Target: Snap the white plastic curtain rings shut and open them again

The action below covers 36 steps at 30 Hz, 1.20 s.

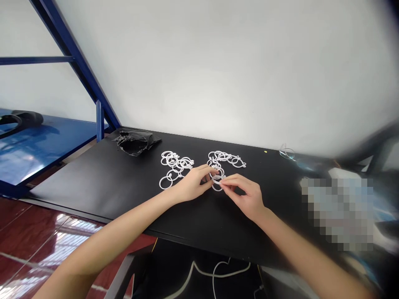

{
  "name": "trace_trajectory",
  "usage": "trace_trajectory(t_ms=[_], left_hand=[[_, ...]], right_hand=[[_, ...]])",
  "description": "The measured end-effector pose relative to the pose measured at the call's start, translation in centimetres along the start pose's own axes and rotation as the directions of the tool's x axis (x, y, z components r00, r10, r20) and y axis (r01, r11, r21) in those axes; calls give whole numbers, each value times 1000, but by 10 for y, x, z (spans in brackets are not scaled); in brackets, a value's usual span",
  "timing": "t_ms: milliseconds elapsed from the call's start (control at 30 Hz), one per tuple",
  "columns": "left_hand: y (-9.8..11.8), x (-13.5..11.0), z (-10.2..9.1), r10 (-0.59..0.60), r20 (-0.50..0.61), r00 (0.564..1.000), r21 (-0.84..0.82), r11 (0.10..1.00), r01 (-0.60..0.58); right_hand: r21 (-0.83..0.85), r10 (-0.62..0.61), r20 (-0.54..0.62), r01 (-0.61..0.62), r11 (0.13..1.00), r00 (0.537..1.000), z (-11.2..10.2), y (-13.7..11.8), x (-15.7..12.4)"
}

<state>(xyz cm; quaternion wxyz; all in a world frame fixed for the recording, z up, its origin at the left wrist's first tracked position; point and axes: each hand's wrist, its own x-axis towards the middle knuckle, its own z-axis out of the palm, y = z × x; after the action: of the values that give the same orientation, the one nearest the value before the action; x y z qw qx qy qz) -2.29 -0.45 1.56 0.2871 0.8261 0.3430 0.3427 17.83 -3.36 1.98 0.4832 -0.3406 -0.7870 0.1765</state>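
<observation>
Two loose groups of white curtain rings, thin hoops with small eyelets, lie on the black table (93,182). The left group of rings (174,161) rests beside my left hand (198,182). Another group of rings (220,155) lies just beyond my fingertips and trails off to the right. Between my hands is one white curtain ring (217,181), low over the table. The thumb and fingers of my left hand close on its left side. My right hand (245,193) pinches its right edge between thumb and forefinger. Fingers partly hide the ring.
A torn black plastic bag (151,138) lies at the back left. Clear plastic (288,154) sits near the wall at right, and a blurred-out item (339,211) lies nearer. A blue metal frame (84,83) slants up at left. Pale cables (215,274) hang below the table's front edge.
</observation>
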Motion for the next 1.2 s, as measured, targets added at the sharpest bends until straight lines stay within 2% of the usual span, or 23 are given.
trace_trajectory(t_ms=[100, 200, 267, 333, 400, 467, 567, 633, 733, 800, 933, 1033, 1100, 1133, 1200], left_hand=[[-1, 3, -4, -47, -40, 998, -11, 999, 46], [-6, 4, -11, -85, -112, 990, -4, 996, 85], [-10, 4, -15, -90, -156, 984, 48, 994, 98], [-14, 3, -18, -77, -174, 982, 115, 988, 98], [-14, 3, -18, -81, -154, 985, 147, 984, 104], [-13, 2, -15, -112, -89, 990, 138, 983, 123], [-6, 1, -10, -140, 25, 990, 95, 986, 137], [-2, 0, -7, -139, 22, 990, 52, 989, 137], [4, -2, -6, -148, -47, 988, -62, 987, 145], [7, -2, -5, -177, -23, 984, -185, 968, 170], [5, -1, -1, -240, 46, 970, -381, 893, 240], [2, 2, 1, -274, 24, 962, -462, 850, 253], [0, 3, 1, -292, 14, 956, -480, 837, 262], [0, 3, 1, -295, 9, 955, -477, 839, 264], [0, 3, 0, -295, 1, 956, -459, 849, 262]], right_hand=[[55, 17, 7, -18, 998, 1000, -2, -3, 0], [168, 140, -11, -136, 976, 990, -6, -4, 0], [330, 284, 15, -273, 904, 959, -11, -4, 3], [484, 389, 155, -413, 772, 908, -16, -4, 7], [557, 426, 273, -503, 661, 862, -20, -3, 12], [581, 453, 269, -518, 628, 850, -22, -2, 15], [552, 466, 193, -488, 677, 864, -20, 0, 14], [497, 432, 164, -453, 741, 887, -15, 0, 10], [355, 307, 130, -333, 873, 943, -4, -2, 4], [229, 188, 143, -218, 949, 972, 2, -5, 0], [79, 9, 172, -23, 997, 985, 8, -7, -5], [55, 24, -10, -23, 998, 1000, 6, -4, -6], [49, 77, -135, -70, 996, 988, 4, -2, -5], [58, 101, -156, -93, 994, 982, 3, -1, -4], [92, 128, -121, -118, 989, 984, 2, -1, -4]])
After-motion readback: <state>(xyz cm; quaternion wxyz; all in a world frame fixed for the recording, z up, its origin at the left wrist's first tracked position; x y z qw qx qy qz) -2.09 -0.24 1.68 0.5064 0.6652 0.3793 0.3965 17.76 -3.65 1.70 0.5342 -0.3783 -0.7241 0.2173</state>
